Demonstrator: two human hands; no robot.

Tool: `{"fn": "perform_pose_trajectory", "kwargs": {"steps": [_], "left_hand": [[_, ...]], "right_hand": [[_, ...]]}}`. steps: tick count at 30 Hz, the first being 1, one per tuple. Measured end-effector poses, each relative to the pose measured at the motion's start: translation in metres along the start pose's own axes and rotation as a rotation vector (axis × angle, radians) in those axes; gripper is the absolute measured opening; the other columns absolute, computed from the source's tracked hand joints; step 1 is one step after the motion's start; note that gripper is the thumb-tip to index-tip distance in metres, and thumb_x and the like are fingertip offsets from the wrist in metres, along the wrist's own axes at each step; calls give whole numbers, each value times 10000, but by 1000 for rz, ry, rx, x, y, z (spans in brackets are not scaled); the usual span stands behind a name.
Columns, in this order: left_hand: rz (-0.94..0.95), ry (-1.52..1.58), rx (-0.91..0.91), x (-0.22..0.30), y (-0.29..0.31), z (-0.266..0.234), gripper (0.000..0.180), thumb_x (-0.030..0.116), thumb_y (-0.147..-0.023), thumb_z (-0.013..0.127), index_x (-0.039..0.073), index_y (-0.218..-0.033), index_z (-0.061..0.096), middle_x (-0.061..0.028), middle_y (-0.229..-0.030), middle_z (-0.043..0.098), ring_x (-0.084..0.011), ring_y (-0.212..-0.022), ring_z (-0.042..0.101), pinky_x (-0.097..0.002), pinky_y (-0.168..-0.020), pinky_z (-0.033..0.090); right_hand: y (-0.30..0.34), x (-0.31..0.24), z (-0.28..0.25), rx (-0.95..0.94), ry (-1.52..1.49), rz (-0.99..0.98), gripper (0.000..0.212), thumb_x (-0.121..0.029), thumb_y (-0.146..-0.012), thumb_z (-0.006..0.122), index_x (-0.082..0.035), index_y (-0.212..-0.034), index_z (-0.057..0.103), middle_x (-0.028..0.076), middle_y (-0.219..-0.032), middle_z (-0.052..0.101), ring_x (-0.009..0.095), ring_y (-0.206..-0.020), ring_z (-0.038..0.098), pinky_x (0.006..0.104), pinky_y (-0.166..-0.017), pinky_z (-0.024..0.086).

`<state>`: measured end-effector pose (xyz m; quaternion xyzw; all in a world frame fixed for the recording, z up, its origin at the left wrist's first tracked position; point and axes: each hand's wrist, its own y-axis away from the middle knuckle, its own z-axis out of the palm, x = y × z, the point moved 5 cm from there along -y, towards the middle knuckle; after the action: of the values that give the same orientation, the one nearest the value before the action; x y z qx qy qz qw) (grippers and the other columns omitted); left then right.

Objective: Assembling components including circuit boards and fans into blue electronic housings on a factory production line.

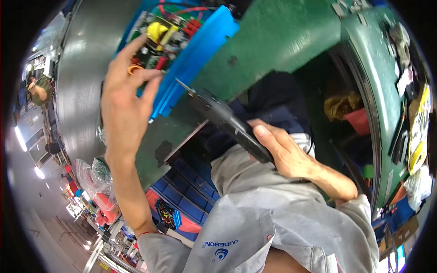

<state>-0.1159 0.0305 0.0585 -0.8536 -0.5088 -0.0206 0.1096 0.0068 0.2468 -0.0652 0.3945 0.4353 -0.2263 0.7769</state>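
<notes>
My right hand (289,152) grips a black electric screwdriver (227,120), whose thin bit points up and left towards a blue metal housing (195,54). The bit's tip is close to the housing's near wall; whether they touch I cannot tell. Inside the housing sits a circuit board packed with parts, among them a yellow-wrapped coil (157,32), red parts and red and black wires. Over the board's left side reaches my left hand (125,93), fingers apart, the fingertips at the components. Nothing shows between them, and part of the board is hidden behind this hand.
The housing lies on a green bench top (282,38), beside a grey metal strip (84,68) on the left. Below the bench edge, a blue crate (186,184) stands near another circuit board (166,214). Yellow tape (418,157) and plastic bags lie on the right-hand surface.
</notes>
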Motion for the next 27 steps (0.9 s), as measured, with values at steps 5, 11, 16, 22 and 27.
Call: {"fn": "perform_pose_trajectory", "kwargs": {"steps": [5, 11, 16, 22, 27], "left_hand": [[-117, 62, -96, -5, 12, 2, 60, 44, -837, 705, 19, -883, 676, -171, -1426, 560, -362, -1287, 551, -440, -1086, 427], [-182, 155, -98, -5, 19, 3, 119, 19, -799, 728, 3, -911, 692, -128, -1456, 526, -323, -1131, 579, -434, -969, 469], [-158, 251, -41, -14, 19, 2, 135, 21, -791, 740, 7, -916, 690, -123, -1471, 517, -336, -1156, 568, -438, -989, 464], [-158, 312, -79, -17, 20, 2, 141, -5, -815, 689, -6, -956, 688, -153, -1505, 480, -359, -1286, 518, -467, -1096, 414], [-166, 283, -209, -2, 28, 0, 262, -62, -817, 611, -89, -1075, 650, -194, -1567, 378, -345, -1418, 417, -520, -1202, 284]], "right_hand": [[5, 17, 8, -137, -296, 247, 657, -605, -1060, 273, -43, -1194, 585, 56, -789, 665, 116, -683, 607, 266, -634, 479], [14, 15, 16, -183, -455, 428, 853, -715, -1000, 222, -9, -1368, 531, 100, -718, 630, 162, -572, 591, 266, -537, 487], [6, 13, 16, -215, -487, 389, 899, -727, -993, 228, 41, -1355, 523, 107, -693, 616, 171, -544, 572, 286, -518, 468], [1, 7, 17, -207, -483, 362, 921, -728, -995, 220, 70, -1330, 535, 116, -661, 615, 177, -536, 560, 297, -503, 440], [3, 8, 20, -185, -473, 350, 911, -731, -991, 230, 56, -1320, 550, 119, -654, 614, 173, -534, 554, 300, -509, 435]]}}
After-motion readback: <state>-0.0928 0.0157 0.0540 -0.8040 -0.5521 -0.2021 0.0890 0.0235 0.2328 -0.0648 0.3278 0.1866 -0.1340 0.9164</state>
